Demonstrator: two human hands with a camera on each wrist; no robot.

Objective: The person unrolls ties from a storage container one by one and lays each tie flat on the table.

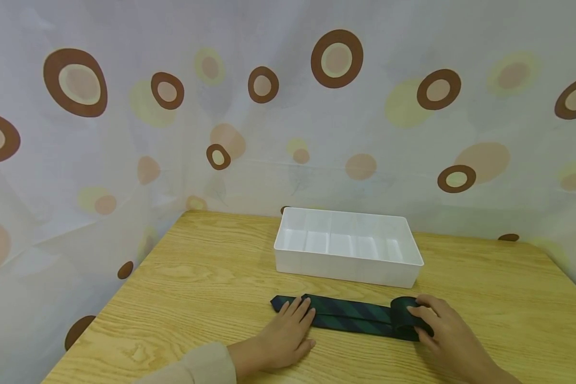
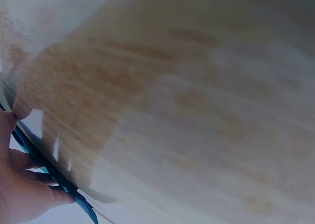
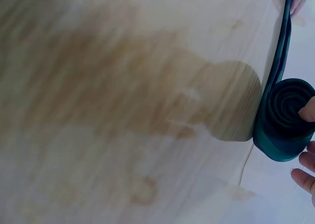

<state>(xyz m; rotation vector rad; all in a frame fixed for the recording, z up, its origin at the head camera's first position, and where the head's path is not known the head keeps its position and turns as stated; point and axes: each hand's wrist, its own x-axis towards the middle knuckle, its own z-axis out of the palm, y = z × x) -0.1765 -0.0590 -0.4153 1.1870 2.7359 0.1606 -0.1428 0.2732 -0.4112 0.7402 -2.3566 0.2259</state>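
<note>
Left hand (image 1: 286, 337) lies, fingers extended, on the flat end of the striped tie (image 1: 350, 309), lower centre of the frame; right hand (image 1: 452, 333) pinches its rolled end. Wood tabletop (image 1: 197, 266) spreads left to its slanting edge; a white tray (image 1: 345, 270) stands just behind.

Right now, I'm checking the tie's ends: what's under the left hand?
Under the left hand: striped tie and wooden table. One pointed tip shows; whatever the hand covers is hidden.

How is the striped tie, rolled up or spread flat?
Partly rolled: one end of the tie is a coil in the right hand; the rest lies flat on the table, the left hand on it.
</note>
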